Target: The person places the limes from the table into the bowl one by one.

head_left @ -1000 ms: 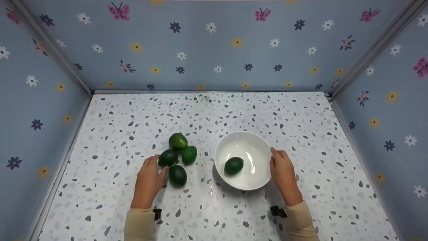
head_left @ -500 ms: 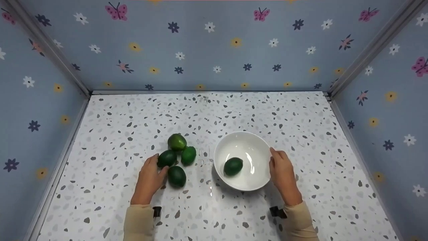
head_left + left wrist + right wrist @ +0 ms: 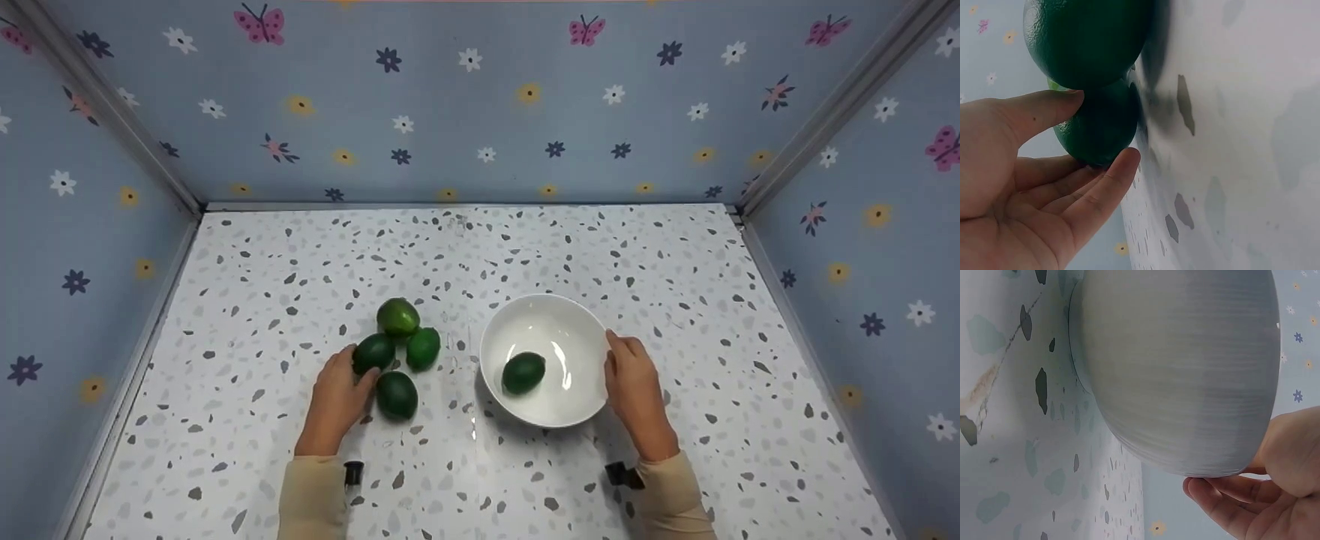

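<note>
In the head view my left hand [image 3: 335, 399] holds a dark green lime [image 3: 373, 353], thumb on one side and fingers on the other. The left wrist view shows that lime [image 3: 1098, 124] between thumb and fingertips, partly hidden behind a nearer lime [image 3: 1086, 39]. Close around it on the table lie a lighter lime [image 3: 398, 318], a small bright green one [image 3: 424, 349] and a dark one [image 3: 397, 395]. A white bowl [image 3: 574, 330] stands to the right with one dark lime [image 3: 523, 373] inside. At the bowl's right rim, my right hand [image 3: 636, 386] grips it; the right wrist view shows fingers against its outer wall [image 3: 1185, 382].
The white speckled tabletop [image 3: 480, 255] runs to a blue flowered back wall [image 3: 480, 97]. Similar panels rise at left [image 3: 45, 315] and right [image 3: 892, 285], with grey metal strips at the corners.
The left hand's hold on the lime has shifted very slightly. The bowl, the right hand and the other limes stay in place; the head view has moved a little.
</note>
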